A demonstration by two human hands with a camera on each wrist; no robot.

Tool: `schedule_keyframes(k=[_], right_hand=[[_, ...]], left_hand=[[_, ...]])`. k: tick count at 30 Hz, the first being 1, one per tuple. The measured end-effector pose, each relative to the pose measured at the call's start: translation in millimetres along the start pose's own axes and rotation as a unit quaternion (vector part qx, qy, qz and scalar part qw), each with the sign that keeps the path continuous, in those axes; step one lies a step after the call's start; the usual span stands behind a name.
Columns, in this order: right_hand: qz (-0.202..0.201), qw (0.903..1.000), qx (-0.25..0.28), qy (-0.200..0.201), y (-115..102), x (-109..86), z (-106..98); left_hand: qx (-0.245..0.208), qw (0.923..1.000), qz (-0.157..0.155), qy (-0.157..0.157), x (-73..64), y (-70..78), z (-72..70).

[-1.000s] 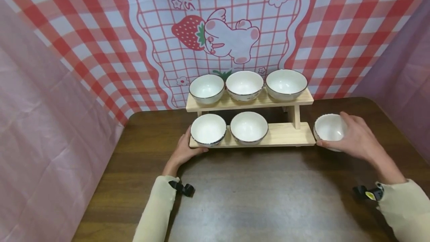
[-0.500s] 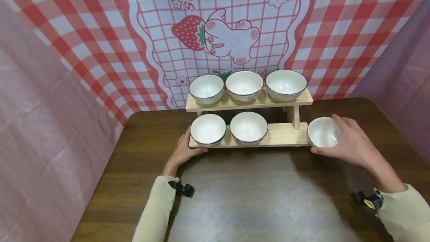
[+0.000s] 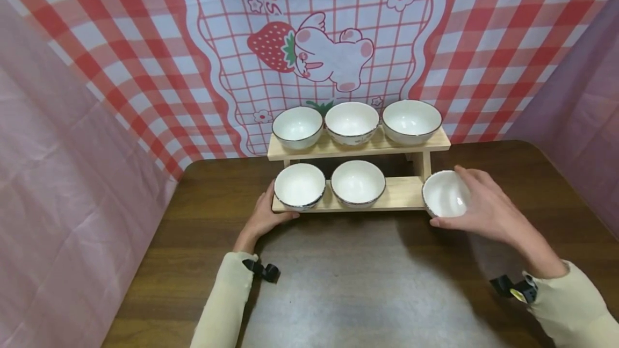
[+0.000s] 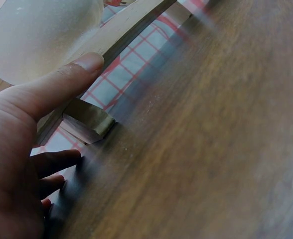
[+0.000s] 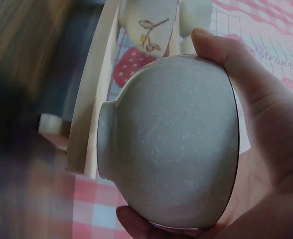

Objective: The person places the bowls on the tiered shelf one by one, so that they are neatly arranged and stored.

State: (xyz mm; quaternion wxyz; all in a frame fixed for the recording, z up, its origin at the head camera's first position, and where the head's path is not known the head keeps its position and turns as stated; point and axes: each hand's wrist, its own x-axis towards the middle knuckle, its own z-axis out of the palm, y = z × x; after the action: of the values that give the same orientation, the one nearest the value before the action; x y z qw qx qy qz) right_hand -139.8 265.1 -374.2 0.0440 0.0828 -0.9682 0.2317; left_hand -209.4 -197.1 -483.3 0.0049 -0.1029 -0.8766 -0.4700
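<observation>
Currently we note: right hand (image 3: 488, 211) grips white bowl (image 3: 446, 194), fingers and thumb curled round its rim, bowl tilted, lifted at right end of lower shelf (image 3: 403, 193) of two-tier wooden rack (image 3: 425, 143). Left hand (image 3: 263, 214) rests on rack's left front corner, thumb straight along edge, beside lower-left bowl (image 3: 300, 186). We count five bowls seated on rack. Rack stands on dark wooden table (image 3: 338, 283).

Head view looks down — wrist views sit close, sharing the wooden rack (image 3: 360, 203).

Both hands reach forward on outstretched arms, the left hand (image 3: 265, 215) spread flat, the right hand (image 3: 483, 204) curled.
</observation>
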Motion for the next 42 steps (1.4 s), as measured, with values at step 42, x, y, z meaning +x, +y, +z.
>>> schedule_keyframes(k=[42], right_hand=[[-0.008,0.9996,0.011,-0.024,-31.0,50.5,27.9]], left_hand=[[-0.004,1.0,-0.004,-0.003,0.0,2.3,-0.7]])
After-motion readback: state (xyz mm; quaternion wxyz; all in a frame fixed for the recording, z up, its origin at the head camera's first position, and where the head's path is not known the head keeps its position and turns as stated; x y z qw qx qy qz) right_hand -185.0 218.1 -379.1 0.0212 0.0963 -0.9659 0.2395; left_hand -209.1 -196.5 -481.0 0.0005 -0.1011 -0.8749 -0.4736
